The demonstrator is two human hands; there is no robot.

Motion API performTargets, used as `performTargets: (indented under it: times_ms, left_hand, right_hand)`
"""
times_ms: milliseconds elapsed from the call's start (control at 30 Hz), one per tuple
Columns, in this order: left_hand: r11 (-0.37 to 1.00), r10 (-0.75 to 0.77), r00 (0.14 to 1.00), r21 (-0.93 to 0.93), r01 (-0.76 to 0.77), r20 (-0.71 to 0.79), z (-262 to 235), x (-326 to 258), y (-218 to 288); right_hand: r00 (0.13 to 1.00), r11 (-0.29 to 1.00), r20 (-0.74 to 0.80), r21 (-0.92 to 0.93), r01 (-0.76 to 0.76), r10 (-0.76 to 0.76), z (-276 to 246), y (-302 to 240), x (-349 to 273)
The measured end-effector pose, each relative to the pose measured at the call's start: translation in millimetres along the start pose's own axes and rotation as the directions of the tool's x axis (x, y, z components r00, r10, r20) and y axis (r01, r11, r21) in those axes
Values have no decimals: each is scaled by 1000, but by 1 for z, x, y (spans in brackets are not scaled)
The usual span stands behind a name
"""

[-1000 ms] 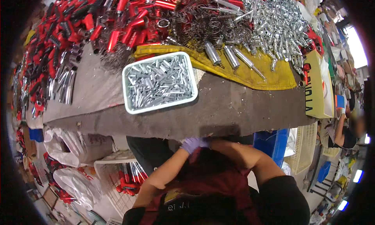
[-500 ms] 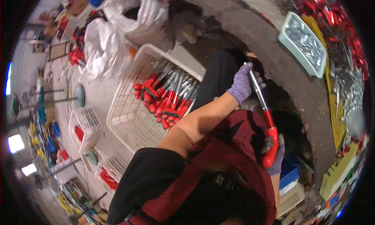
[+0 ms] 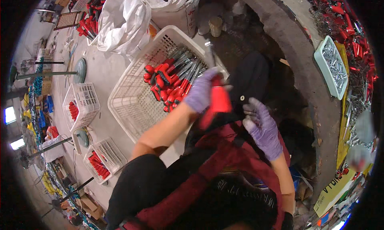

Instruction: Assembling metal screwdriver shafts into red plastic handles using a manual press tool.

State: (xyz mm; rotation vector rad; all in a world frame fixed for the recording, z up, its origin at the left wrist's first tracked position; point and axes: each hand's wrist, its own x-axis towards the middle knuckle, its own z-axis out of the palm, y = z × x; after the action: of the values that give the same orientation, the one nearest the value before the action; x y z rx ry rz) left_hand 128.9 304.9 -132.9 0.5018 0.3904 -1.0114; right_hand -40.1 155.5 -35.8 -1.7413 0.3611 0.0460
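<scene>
My left hand (image 3: pixel 200 93), in a purple glove, is closed around a red-handled tool with a metal shaft (image 3: pixel 221 100), blurred by motion. The shaft points away past the hand, beside the right rim of a white plastic basket (image 3: pixel 120 88). Inside that basket lies a heap of similar tools with red and black handles (image 3: pixel 170 84) and silvery shafts. My right hand (image 3: pixel 265 130), also purple-gloved, is raised over my lap with its fingers bent and apart, holding nothing. It is apart from the tool.
White woven sacks (image 3: pixel 126 24) stand behind the basket. At the right, a workbench bears a pale green tray of small metal parts (image 3: pixel 334 68) and piles of red and silver pieces. Smaller baskets with red parts (image 3: pixel 82 106) sit on the floor at left.
The tool moved from across my lap leftward to the basket's edge, in my left hand. My right hand let go of its red handle. The view shifted.
</scene>
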Motion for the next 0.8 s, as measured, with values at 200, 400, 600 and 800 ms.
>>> performTargets:
  times_ms: [200,400,600,800]
  left_hand:
    - [351,329,856,894,280,-398,-90,-65,82]
    - [-503,277,928,785,362,-250,-158,5,103]
    - [-815,427,864,300,495,-266,-218,30,95]
    - [-912,327,769,30,410,-549,-182,47,89]
  right_hand:
    - [936,963,-233,14,-268,263,-51,28,-45]
    - [865,939,-371,189,-286,338,-62,64,-81]
    - [933,928,-304,-251,-275,194,-59,34,-90]
    - [822,819,-537,-375,-435,190,-75,43,-142]
